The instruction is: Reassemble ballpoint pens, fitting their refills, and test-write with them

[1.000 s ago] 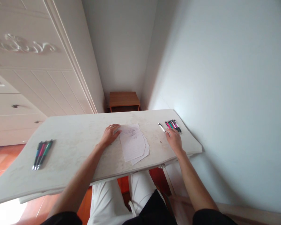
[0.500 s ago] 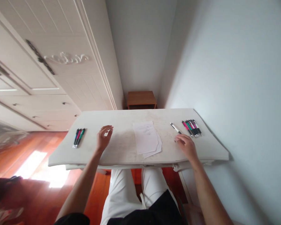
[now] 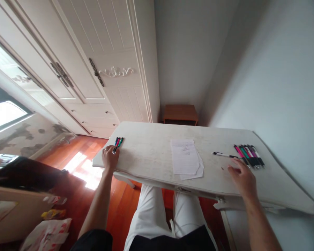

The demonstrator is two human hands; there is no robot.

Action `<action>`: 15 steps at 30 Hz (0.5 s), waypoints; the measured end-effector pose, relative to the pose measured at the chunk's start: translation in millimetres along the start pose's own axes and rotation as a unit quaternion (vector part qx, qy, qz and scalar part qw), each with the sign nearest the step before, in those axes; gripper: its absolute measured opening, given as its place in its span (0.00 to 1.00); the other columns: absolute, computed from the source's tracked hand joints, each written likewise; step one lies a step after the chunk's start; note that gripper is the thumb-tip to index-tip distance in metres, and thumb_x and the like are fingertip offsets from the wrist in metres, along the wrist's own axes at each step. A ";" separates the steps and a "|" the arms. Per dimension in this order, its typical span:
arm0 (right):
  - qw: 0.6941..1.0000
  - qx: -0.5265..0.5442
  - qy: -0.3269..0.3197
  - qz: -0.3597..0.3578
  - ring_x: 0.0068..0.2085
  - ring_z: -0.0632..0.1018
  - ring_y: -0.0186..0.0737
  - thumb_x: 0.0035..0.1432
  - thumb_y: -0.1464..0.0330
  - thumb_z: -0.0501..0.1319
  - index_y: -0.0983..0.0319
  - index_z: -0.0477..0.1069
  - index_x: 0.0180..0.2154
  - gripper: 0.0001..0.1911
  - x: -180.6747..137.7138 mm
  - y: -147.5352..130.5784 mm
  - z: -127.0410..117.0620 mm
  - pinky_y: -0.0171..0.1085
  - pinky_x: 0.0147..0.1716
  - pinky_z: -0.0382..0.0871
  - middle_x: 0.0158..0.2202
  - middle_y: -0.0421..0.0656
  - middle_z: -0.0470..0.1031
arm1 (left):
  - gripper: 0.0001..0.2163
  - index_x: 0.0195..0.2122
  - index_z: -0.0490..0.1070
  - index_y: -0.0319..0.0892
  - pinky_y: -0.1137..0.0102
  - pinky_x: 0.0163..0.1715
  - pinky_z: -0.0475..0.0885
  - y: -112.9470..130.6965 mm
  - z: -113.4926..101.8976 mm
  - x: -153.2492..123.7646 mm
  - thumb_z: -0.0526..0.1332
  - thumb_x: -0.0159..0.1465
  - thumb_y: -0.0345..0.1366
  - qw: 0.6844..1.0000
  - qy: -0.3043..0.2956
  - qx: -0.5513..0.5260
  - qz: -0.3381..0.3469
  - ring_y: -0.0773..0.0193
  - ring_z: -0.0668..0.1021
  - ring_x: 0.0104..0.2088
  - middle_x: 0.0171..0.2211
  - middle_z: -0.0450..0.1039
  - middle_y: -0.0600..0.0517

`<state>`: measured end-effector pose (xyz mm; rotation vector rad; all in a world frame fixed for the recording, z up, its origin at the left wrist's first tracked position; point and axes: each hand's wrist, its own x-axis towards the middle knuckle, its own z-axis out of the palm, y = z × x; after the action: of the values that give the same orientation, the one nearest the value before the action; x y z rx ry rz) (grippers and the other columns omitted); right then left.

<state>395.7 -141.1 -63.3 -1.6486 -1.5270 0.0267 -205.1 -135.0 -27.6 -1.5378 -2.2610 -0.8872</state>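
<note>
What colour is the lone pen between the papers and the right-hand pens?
The lone pen is white and black; the head view shows it best.

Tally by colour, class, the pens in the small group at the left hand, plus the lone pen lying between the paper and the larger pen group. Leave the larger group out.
Blue pen: 1
Pink pen: 1
Green pen: 1
White pen: 1
Total: 4

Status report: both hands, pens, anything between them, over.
Left hand over near ends of three pens, grip unclear. Right hand beside white pen, contact unclear. Paper sheets lie between hands.
</note>
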 end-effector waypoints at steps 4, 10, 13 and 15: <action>1.000 -0.002 -0.008 -0.001 0.39 0.79 0.48 0.56 0.56 0.56 0.64 0.75 0.46 0.23 -0.1 3.2 -1.0 0.44 0.39 0.75 0.49 0.53 0.76 | 0.16 0.45 0.78 0.42 0.59 0.46 0.66 2.1 -0.8 0.5 0.58 0.62 0.42 0.997 -0.052 0.029 -0.054 0.48 0.73 0.45 0.44 0.76 0.42; 0.994 -0.073 -0.022 -0.080 0.49 0.76 0.52 0.59 0.61 0.54 0.65 0.70 0.52 0.23 1.8 9.9 4.4 0.47 0.49 0.72 0.52 0.54 0.73 | 0.16 0.46 0.78 0.42 0.61 0.45 0.66 0.9 -0.5 0.1 0.56 0.63 0.41 0.997 -0.049 0.017 -0.053 0.49 0.73 0.44 0.45 0.76 0.43; 0.979 -0.155 -0.050 -0.126 0.55 0.73 0.53 0.60 0.70 0.50 0.68 0.68 0.56 0.24 8.6 6.4 5.6 0.51 0.54 0.67 0.54 0.56 0.72 | 0.16 0.45 0.78 0.42 0.61 0.45 0.66 -2.9 1.1 -0.7 0.55 0.63 0.41 0.998 -0.039 0.009 -0.043 0.50 0.73 0.43 0.44 0.77 0.43; 0.968 -0.198 -0.077 -0.137 0.56 0.72 0.52 0.60 0.74 0.49 0.69 0.67 0.57 0.25 18.0 2.4 4.6 0.49 0.55 0.66 0.55 0.57 0.71 | 0.17 0.44 0.79 0.42 0.61 0.44 0.67 -5.5 2.4 -0.7 0.55 0.63 0.42 0.999 -0.028 0.000 -0.038 0.50 0.74 0.42 0.43 0.77 0.43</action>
<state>399.5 -123.5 -58.3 -1.7519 -1.9650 -0.3261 -209.5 -135.4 -31.7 -1.5038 -2.3739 -0.8745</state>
